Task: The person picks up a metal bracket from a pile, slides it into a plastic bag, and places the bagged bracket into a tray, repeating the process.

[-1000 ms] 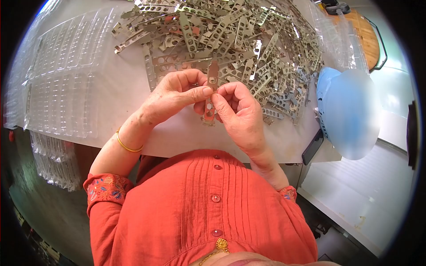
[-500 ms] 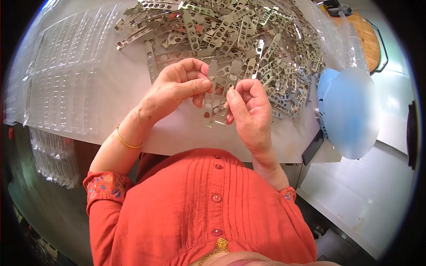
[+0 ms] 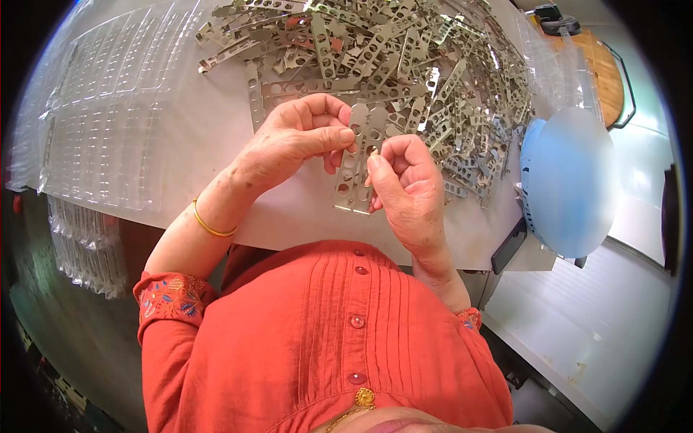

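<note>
Left hand [image 3: 292, 144]: thumb and forefinger pinched on upper part of flat silver perforated metal strips [image 3: 351, 184]. Right hand [image 3: 408, 191]: fingertips closed on their right edge. Strips upright, side by side, over white table [image 3: 289, 213], just below heap of like strips [image 3: 390, 65]. Judged: fingertip edge-grip suits thin stock; edges likely sharp, avoid sliding fingers. Clear plastic trays [image 3: 101, 108] well apart, left.
</note>
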